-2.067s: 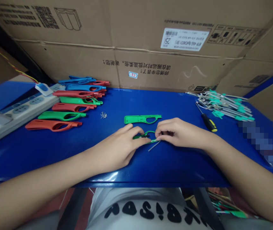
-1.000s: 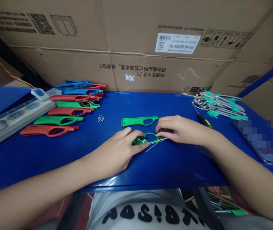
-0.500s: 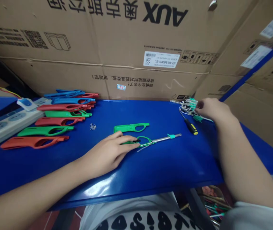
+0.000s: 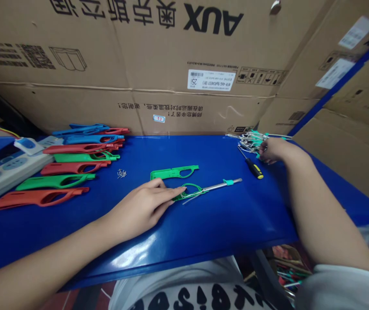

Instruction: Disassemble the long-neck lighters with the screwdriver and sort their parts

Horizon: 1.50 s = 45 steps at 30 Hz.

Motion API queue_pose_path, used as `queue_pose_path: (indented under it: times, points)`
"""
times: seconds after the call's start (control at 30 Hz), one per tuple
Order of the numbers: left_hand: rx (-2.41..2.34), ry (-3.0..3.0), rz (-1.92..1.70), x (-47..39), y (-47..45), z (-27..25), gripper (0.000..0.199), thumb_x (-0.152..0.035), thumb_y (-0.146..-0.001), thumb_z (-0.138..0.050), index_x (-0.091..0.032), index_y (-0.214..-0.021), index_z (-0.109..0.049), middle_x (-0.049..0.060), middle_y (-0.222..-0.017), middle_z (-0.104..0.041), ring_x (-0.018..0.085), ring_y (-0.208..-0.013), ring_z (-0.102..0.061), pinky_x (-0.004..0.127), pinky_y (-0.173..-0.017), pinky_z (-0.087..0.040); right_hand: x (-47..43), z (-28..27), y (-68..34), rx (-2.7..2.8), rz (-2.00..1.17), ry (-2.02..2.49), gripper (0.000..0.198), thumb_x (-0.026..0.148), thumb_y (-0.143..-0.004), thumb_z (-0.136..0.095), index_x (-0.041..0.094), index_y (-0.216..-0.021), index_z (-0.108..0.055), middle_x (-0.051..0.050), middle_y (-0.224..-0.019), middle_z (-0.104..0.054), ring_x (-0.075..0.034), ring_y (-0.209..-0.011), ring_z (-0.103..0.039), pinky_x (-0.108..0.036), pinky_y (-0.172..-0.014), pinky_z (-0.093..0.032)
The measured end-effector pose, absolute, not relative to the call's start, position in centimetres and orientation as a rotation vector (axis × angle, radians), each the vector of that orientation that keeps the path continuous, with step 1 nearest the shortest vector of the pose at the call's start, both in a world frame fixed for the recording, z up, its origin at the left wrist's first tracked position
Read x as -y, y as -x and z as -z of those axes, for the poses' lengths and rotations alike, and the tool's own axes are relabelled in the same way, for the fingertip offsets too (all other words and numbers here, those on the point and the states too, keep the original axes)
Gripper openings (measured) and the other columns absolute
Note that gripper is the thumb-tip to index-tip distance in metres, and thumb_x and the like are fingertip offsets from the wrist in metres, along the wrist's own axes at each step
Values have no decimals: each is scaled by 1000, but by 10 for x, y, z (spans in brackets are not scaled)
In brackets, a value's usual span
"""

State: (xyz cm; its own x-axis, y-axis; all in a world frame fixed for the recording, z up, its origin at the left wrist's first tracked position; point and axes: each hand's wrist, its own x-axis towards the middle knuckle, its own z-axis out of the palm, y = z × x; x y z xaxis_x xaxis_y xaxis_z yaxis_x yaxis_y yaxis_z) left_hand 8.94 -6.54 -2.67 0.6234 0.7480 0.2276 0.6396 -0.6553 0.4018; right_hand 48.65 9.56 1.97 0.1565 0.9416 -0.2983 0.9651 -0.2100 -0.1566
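Note:
My left hand (image 4: pixel 150 202) rests on the table, its fingers closed over the handle end of a green lighter housing half (image 4: pixel 197 186). A metal tube (image 4: pixel 220 185) with a light-green collar extends rightward from that half, and a thin wire or rod lies beside it. Just behind lies a second green housing half (image 4: pixel 163 173), hollow side showing. My right hand (image 4: pixel 276 150) reaches to the back right, fingers curled at a pile of metal tubes and light-green parts (image 4: pixel 251 141). What its fingertips hold, if anything, is hidden. A black-and-yellow screwdriver (image 4: pixel 254 168) lies near the pile.
Several red, green and blue lighter housings (image 4: pixel 55 183) lie in a stack on the left, beside a white power strip (image 4: pixel 8 170). Small screws (image 4: pixel 121 173) are heaped left of the middle. A cardboard wall (image 4: pixel 158 64) closes off the back of the blue table (image 4: pixel 210 228).
My right hand has shifted slightly lower at the pile, its fingers curling further in. My left hand stays on the green half. The whole view has shifted a little.

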Motion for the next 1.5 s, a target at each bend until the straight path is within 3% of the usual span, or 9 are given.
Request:
queue_pose_path:
  times: [0.17,0.3,0.47,0.67,1.0,1.13,1.23,1.37,1.5]
  points:
    - [-1093,-2567,-574,65,-89,26,43,-18,-100,-49,-26,-141,-59,7,-100,-71,20,-91,-62,32,-79,-57,-95,-25,-483,-2000,455,-2359,14,1,-70,-65,14,-65,-63,-8,-63,-64,-14,-54,-56,-31,-61,-44]
    - [-1066,-2588,-610,64,-90,27,41,-17,-101,-49,-25,-140,-60,7,-108,-74,20,-93,-61,33,-80,-56,-90,-33,-473,-2106,529,-2464,13,5,-76,-66,13,-67,-63,-7,-62,-64,-13,-54,-56,-31,-64,-48]
    - [-1066,-2592,-638,62,-89,31,41,-17,-101,-49,-25,-140,-59,6,-110,-74,20,-94,-61,34,-81,-56,-83,-34,-453,-2362,998,-2501,11,22,-89,-68,16,-80,-64,-8,-88,-72,-13,-72,-68,-28,-76,-60]
    - [-1050,-2612,-675,61,-89,31,40,-17,-101,-51,-24,-139,-60,6,-114,-74,20,-96,-63,34,-84,-56,-72,-17,-419,-2424,1689,-2060,14,23,-80,-79,19,-78,-65,-6,-82,-74,-19,-84,-75,-32,-79,-65]
    - [-1042,-2631,-670,60,-88,30,40,-17,-100,-52,-24,-139,-60,6,-116,-74,21,-100,-65,35,-87,-56,-72,0,-407,-2366,1801,-1810,27,32,-74,-84,19,-78,-61,-5,-85,-75,-20,-91,-75,-30,-81,-63]
    - [-1035,-2642,-674,59,-87,32,39,-18,-100,-52,-24,-138,-60,5,-119,-73,21,-102,-65,36,-89,-56,-73,3,-408,-2413,1580,-1690,30,42,-77,-79,20,-82,-58,-4,-78,-71,-18,-74,-71,-31,-69,-61]
    - [-1042,-2639,-668,59,-87,32,39,-18,-100,-53,-25,-138,-60,5,-122,-72,21,-104,-65,37,-91,-55,-72,7,-405,-2671,1146,-1599,28,47,-85,-67,20,-89,-60,-1,-74,-64,-15,-64,-60,-29,-60,-52]
    - [-1040,-2639,-666,59,-88,32,39,-18,-100,-53,-25,-137,-60,4,-123,-72,21,-107,-65,38,-93,-55,-70,16,-395,-2969,361,-1693,35,55,-90,-59,20,-94,-60,-6,-90,-65,-19,-78,-59,-31,-68,-44]
    - [-1043,-2637,-683,60,-89,31,39,-18,-99,-53,-25,-137,-60,6,-126,-70,22,-113,-65,39,-98,-53,-70,28,-384,-2880,144,-1798,34,53,-92,-59,19,-92,-62,-9,-103,-66,-22,-86,-61,-30,-66,-42]
